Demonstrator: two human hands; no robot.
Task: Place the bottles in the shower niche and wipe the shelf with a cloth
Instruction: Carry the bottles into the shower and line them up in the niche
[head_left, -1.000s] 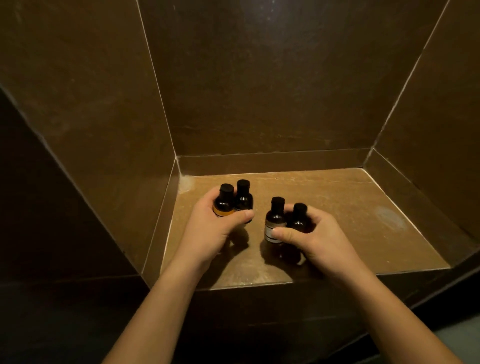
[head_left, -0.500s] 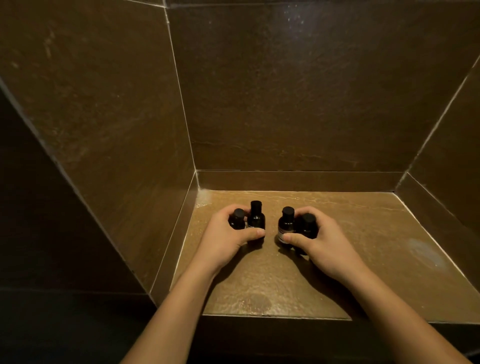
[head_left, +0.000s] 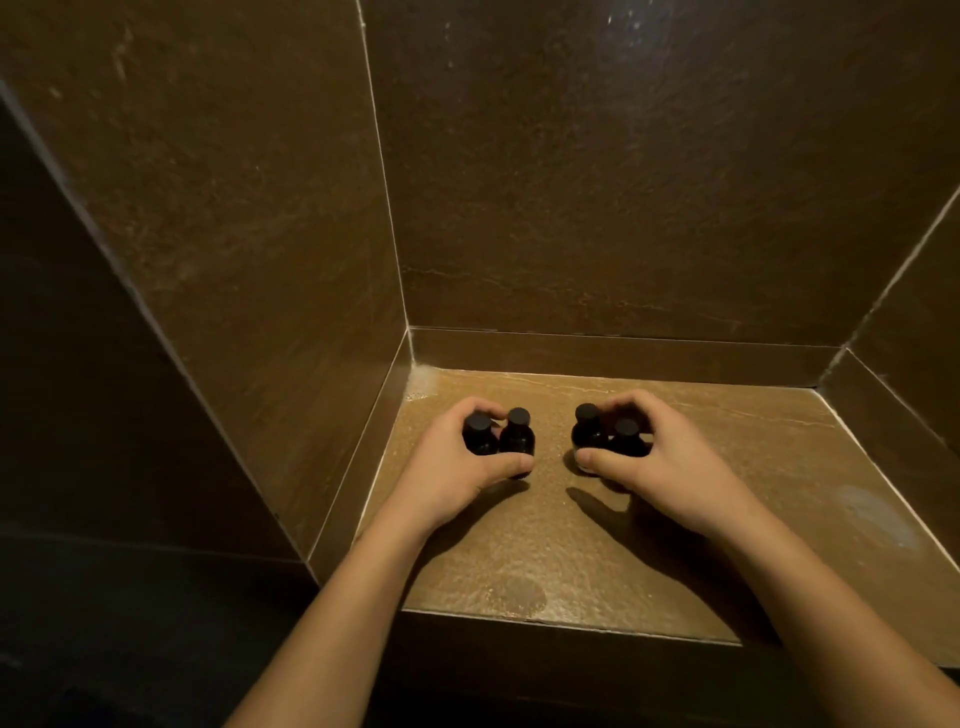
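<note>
Two pairs of small dark bottles with black caps stand upright on the brown stone niche shelf (head_left: 727, 467). My left hand (head_left: 447, 467) wraps around the left pair of bottles (head_left: 498, 439), thumb in front and fingers behind. My right hand (head_left: 670, 462) curls around the right pair of bottles (head_left: 608, 434) in the same way. The bottles' lower halves are hidden by my thumbs. No cloth is in view.
The niche has a left wall (head_left: 234, 234), a back wall (head_left: 649, 182) and a right wall (head_left: 924, 364), with a low raised border along their base. A pale smudge (head_left: 878, 514) marks the shelf at the right. A round dark spot (head_left: 519, 595) lies near the front edge.
Both hands have carried their bottle pairs farther back into the niche and lowered them onto the shelf. The pairs now sit a little farther apart. The view has shifted closer.
</note>
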